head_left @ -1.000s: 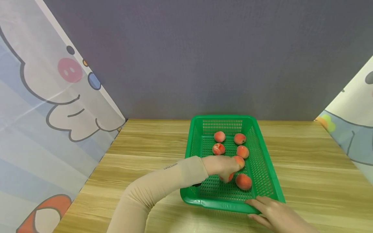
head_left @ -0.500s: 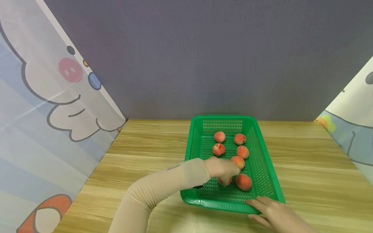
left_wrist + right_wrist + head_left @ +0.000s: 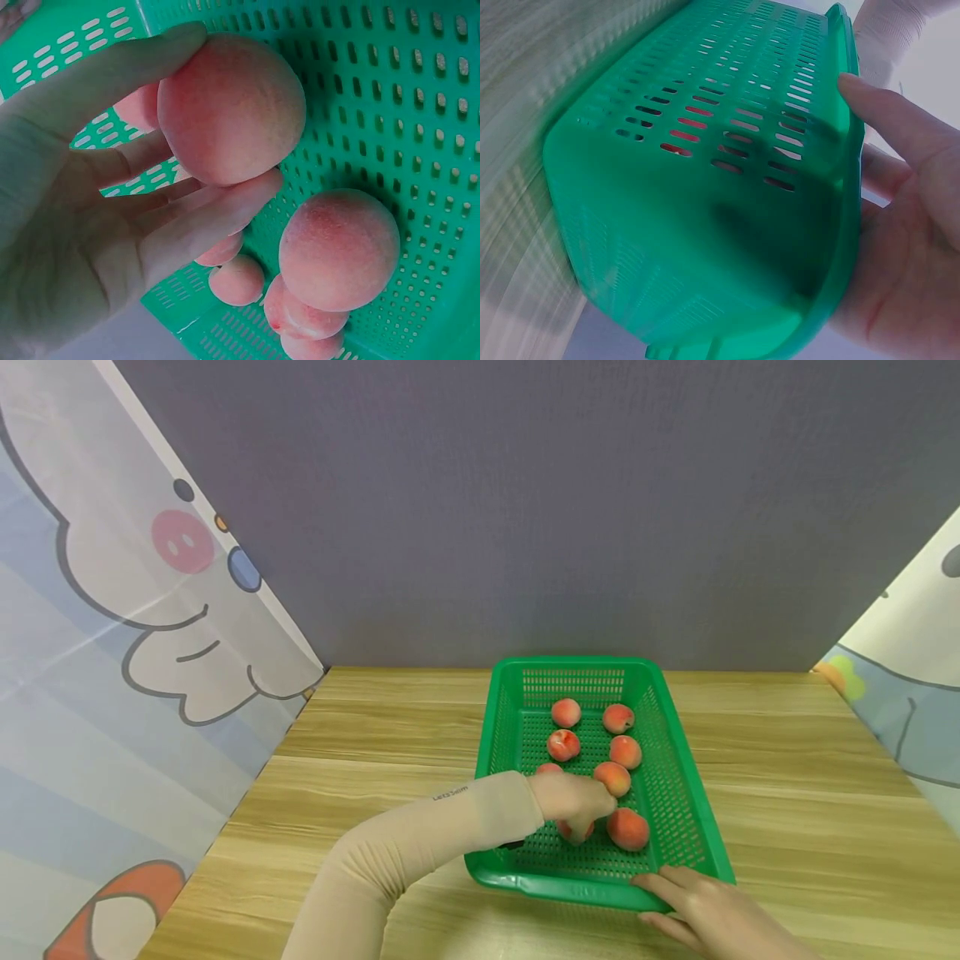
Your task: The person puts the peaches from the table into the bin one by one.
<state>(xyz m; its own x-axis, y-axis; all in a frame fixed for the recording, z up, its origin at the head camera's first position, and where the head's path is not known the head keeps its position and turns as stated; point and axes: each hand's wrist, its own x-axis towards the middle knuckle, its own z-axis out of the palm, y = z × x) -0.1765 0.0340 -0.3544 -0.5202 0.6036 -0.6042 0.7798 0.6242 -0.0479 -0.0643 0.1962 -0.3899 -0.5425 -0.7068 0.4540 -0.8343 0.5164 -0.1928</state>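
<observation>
My left hand [image 3: 573, 802] reaches into a green plastic basket [image 3: 491, 714] from the left. In the left wrist view, the thumb and fingers of the left hand [image 3: 112, 172] pinch a pinkish-red peach [image 3: 232, 109] low over the basket floor. From the head view this peach [image 3: 576, 832] is partly covered by the hand. Several other peaches lie inside, among them an orange-red peach [image 3: 612, 778] and a redder peach [image 3: 627, 829] just right of the hand. At the near right corner my right hand [image 3: 701, 902] grips the basket rim, fingers over it and thumb outside.
The basket stands on a wood-grain table [image 3: 390, 727], close to a grey back wall [image 3: 480, 510]. Cartoon-printed sheets hang at both sides, including the left sheet [image 3: 97, 652]. A pale sleeve [image 3: 427, 827] covers the left forearm.
My left hand has shifted slightly toward the near side with its peach, uncovering more of the orange-red peach and one behind the wrist. The right hand stays on the rim.
</observation>
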